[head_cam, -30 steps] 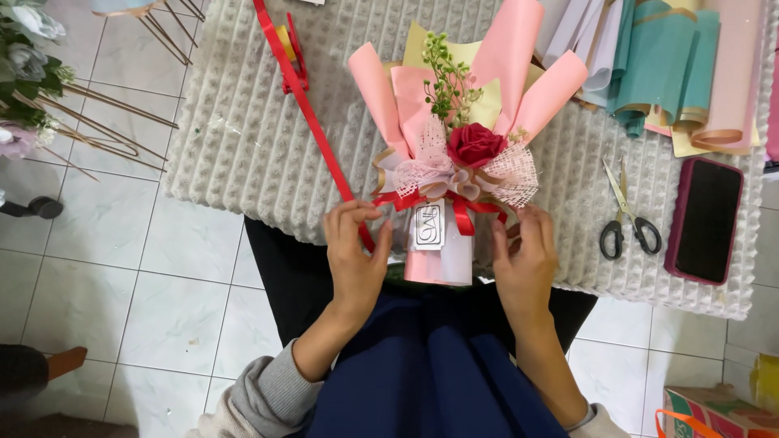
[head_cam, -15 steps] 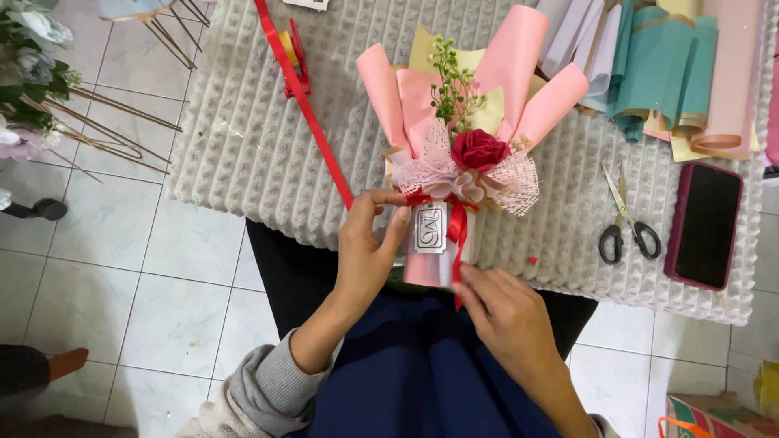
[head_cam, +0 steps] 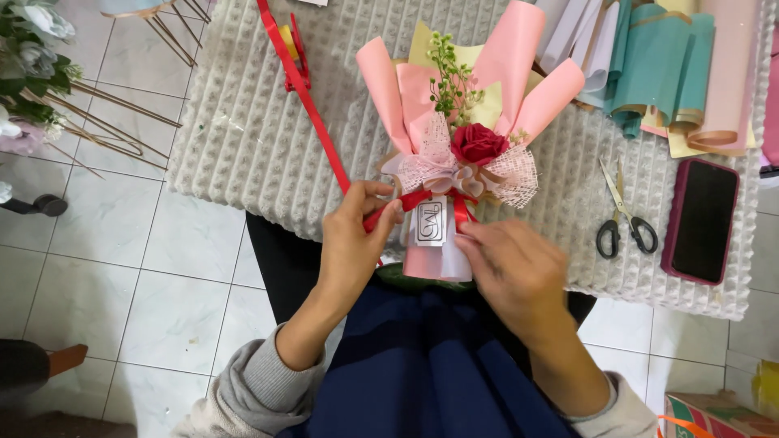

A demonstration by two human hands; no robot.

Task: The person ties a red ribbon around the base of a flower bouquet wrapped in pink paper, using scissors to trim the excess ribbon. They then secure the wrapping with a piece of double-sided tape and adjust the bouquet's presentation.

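Note:
A small bouquet lies on the white textured table cover: pink and cream paper, a red rose, green sprigs, white mesh, and a white tag at its waist. A red ribbon runs from the far table edge down to the bouquet's waist. My left hand pinches the ribbon just left of the tag. My right hand rests on the bouquet's lower wrap, fingertips on the ribbon strand beside the tag.
Black-handled scissors and a dark phone in a pink case lie right of the bouquet. Rolled teal, white and pink paper sheets sit at the back right. A red clip lies at the back left. Flowers stand over the tiled floor at left.
My right hand dropped below the bouquet, then came back up to the ribbon by the tag. My left hand stayed at the waist, now pinching the ribbon taut.

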